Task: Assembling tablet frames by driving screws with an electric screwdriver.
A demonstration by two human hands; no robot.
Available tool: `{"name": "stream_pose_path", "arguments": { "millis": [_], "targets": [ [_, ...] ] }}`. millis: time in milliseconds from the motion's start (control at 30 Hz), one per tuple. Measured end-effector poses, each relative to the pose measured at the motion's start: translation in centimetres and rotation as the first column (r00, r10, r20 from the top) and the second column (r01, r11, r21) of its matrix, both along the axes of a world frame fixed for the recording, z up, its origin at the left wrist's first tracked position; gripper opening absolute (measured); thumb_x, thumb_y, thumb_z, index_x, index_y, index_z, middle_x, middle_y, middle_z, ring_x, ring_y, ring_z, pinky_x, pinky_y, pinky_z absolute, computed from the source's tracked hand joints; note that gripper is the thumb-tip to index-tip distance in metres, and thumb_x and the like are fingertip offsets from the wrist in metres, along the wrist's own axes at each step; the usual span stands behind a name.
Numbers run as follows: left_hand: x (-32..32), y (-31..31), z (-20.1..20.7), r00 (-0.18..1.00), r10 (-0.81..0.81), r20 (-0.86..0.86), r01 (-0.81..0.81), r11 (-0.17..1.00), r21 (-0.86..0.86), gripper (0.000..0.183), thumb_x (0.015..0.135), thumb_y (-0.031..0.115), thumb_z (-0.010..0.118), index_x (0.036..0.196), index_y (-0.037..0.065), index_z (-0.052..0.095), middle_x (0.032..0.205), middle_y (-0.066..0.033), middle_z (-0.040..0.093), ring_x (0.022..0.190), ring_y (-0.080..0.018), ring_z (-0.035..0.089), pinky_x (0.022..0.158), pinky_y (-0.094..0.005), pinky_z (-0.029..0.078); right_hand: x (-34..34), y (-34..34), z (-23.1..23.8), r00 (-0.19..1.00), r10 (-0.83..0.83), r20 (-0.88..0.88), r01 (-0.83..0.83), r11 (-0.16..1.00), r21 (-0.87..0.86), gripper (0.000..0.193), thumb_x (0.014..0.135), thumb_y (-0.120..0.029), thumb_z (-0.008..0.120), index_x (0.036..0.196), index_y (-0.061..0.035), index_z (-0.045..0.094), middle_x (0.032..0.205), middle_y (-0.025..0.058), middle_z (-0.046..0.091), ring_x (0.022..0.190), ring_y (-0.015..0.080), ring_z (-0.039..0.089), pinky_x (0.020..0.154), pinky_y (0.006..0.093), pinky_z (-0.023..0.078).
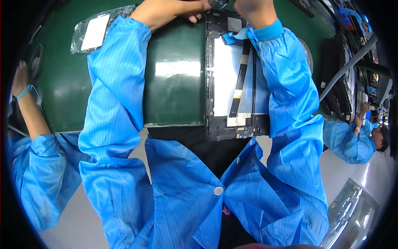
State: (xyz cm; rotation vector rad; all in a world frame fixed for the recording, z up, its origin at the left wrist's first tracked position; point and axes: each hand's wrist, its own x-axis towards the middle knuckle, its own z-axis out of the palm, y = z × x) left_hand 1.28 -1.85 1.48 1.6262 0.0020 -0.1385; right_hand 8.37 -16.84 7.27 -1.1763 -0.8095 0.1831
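A flat device chassis with a dark frame, like an opened tablet or laptop part, lies at the table's front edge, slightly sticking out over it. White sheet, a black-and-gold strip and a thin black cable show inside it. My left hand is at its far left corner, fingers curled and thumb stretched toward a small dark shiny piece cut off by the top edge. What the curled fingers hold, if anything, is hidden. My right hand is above the chassis's far right part; its fingers are out of the picture.
A clear plastic bag with a white card lies far left on the green table. A dark oval dish is beyond it. One person's hand rests at left; another person sits right, near stacked black trays.
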Motion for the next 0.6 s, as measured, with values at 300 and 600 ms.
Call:
{"name": "stream_pose_path", "arguments": {
  "millis": [300, 600],
  "targets": [
    [0.3, 0.4, -0.9, 0.999, -0.011, 0.044, 0.011, 1.0, 0.004, 0.015, 0.092, 0.012, 0.069, 0.095, -0.003, 0.07, 0.082, -0.0063, 0.068, 0.067, -0.0133, 0.064, 0.063, -0.0254, 0.053, 0.0, 0.1, 0.3, 0.997, 0.055, -0.058, -0.056, 0.998, -0.013, 0.02, 0.094, -0.019, 0.057, 0.096, 0.0013, 0.06, 0.073, 0.0074, 0.059, 0.048, 0.0111, 0.051, 0.044, 0.0239, 0.041],
    [-0.8, -0.3, -0.2, 0.997, -0.033, 0.067, 0.032, 0.999, 0.013, 0.02, 0.093, 0.011, 0.067, 0.106, -0.005, 0.069, 0.088, -0.0087, 0.069, 0.074, -0.0119, 0.065, 0.07, -0.0248, 0.054, -1.2, -0.3, 0.5, 0.994, 0.026, -0.107, -0.029, 0.999, -0.028, 0.016, 0.092, -0.014, 0.059, 0.092, 0.002, 0.059, 0.072, 0.0079, 0.061, 0.045, 0.0134, 0.052, 0.042, 0.0254, 0.041]
  ]
}}
